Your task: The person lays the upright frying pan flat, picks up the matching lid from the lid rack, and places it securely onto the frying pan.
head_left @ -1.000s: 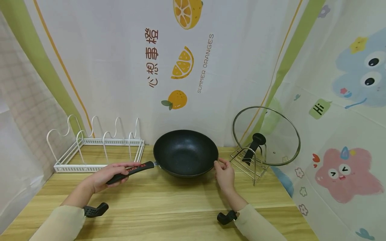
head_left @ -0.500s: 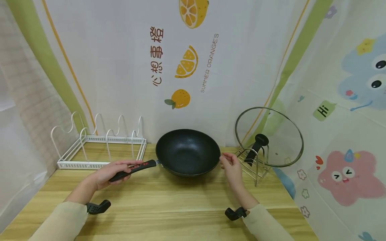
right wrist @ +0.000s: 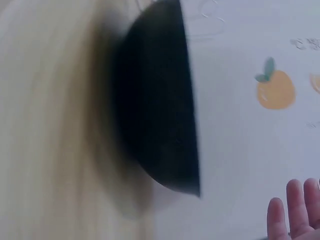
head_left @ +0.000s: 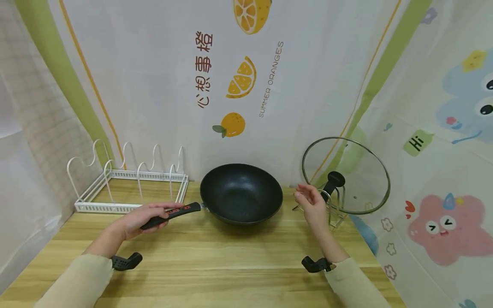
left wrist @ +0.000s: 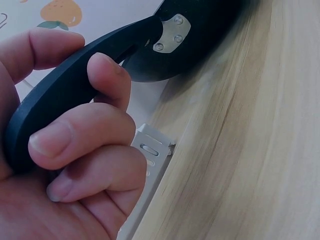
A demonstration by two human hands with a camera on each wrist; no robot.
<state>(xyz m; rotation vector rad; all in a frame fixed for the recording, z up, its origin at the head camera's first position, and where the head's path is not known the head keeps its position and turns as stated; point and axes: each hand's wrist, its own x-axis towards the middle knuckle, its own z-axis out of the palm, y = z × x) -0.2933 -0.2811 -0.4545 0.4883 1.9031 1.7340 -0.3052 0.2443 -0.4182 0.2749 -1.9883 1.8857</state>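
Black and matte, the wok (head_left: 241, 193) sits on the pale wooden surface (head_left: 231, 261) in front of me, bowl up, its long handle (head_left: 170, 215) pointing toward my left. My left hand (head_left: 143, 217) is wrapped around that handle, fingers (left wrist: 85, 145) curled under it and thumb along the top, a grip that keeps the round-bottomed pan from rocking. From the left wrist view I can see the riveted plate where the handle meets the bowl, just past my knuckles.

My right hand (head_left: 312, 205) holds nothing. It hovers loosely open above the surface, fingers relaxed and slightly bent, clear of the wok's right rim and near the wire stand (head_left: 334, 214) behind it. That stand props the glass lid (head_left: 348, 175) upright on edge, its black knob facing me, which keeps it off the surface and easy to take by the knob.

At far left, well apart from the wok, a white wire rack (head_left: 129, 184) stands against the printed backdrop.
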